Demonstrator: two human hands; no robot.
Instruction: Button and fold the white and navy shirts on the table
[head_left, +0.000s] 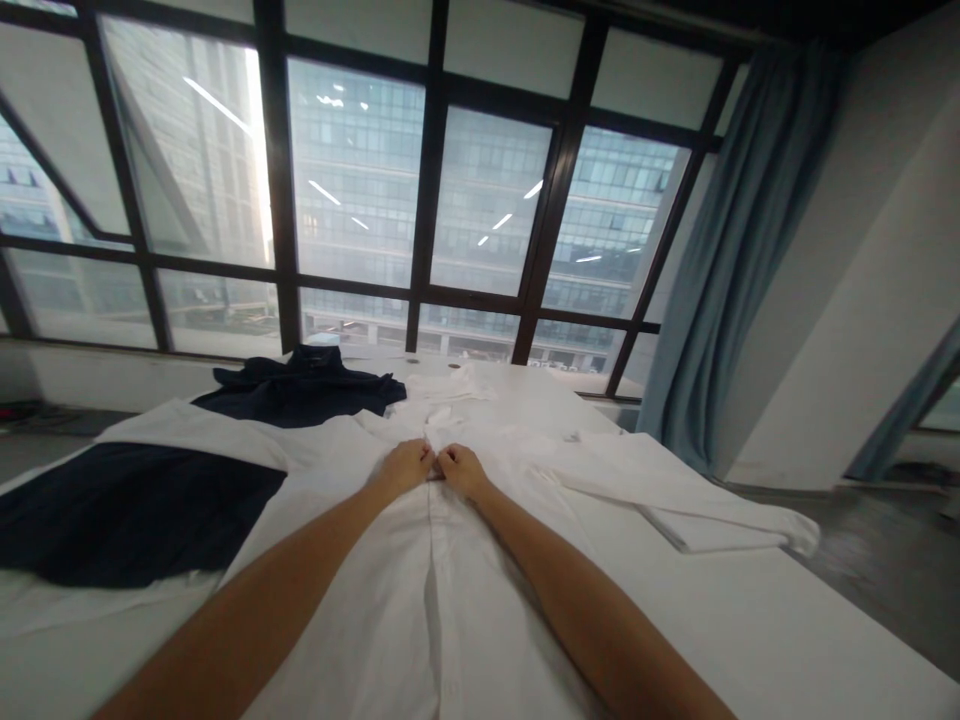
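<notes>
A white button-up shirt [375, 600] lies spread on the table, front side up, with its sleeves out to both sides. Its front opening runs down the middle toward me, and the two edges part slightly below my hands. At the upper part of this opening, my left hand [409, 466] pinches the fabric from the left. Close beside it, my right hand [460, 470] grips the placket from the right with curled fingers. The fingertips of both hands nearly meet. Any button between them is too small to make out.
Dark navy clothing [300, 390] lies bunched behind the shirt, and another dark piece [142, 510] lies under the left sleeve. The white table [720, 610] has its edge at the right. Windows, a blue curtain [720, 270] and a pillar [810, 330] stand beyond.
</notes>
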